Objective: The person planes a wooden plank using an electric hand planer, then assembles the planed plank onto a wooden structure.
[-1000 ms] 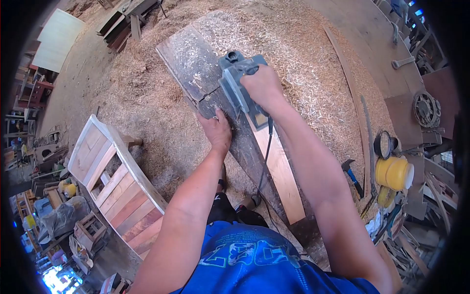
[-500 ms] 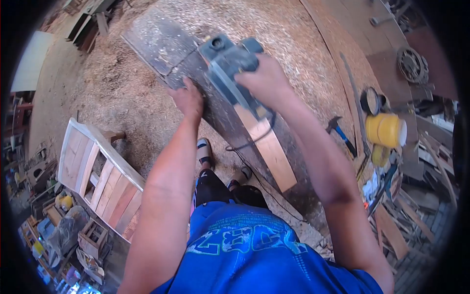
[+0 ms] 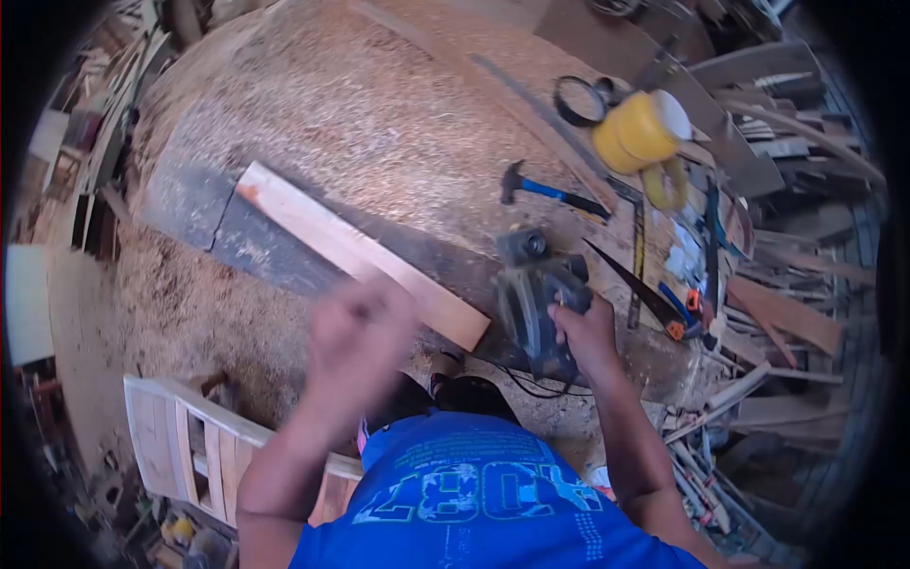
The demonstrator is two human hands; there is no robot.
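My right hand (image 3: 590, 334) is wrapped round the rear handle of a dark electric planer (image 3: 527, 308), which sits on the dark plank workbench (image 3: 654, 365) at its right part. A pale wooden board (image 3: 365, 256) lies flat and slantwise along the bench, its near end just left of the planer and apart from it. Over the near edge of that board, my left hand (image 3: 365, 327) is smeared by motion, so its fingers cannot be made out. The planer's black cord (image 3: 531, 382) loops below it.
Beyond the bench lie a blue-handled hammer (image 3: 555, 192), a handsaw (image 3: 637, 287) and a yellow jug (image 3: 637, 133). A slatted wooden panel (image 3: 194, 431) stands at lower left. Wood shavings (image 3: 322, 114) cover the ground, and scrap wood (image 3: 796, 318) is piled at right.
The planer has come off the board and moved right and nearer to me in my right hand. My left hand has left the bench and drawn back. The view has turned right.
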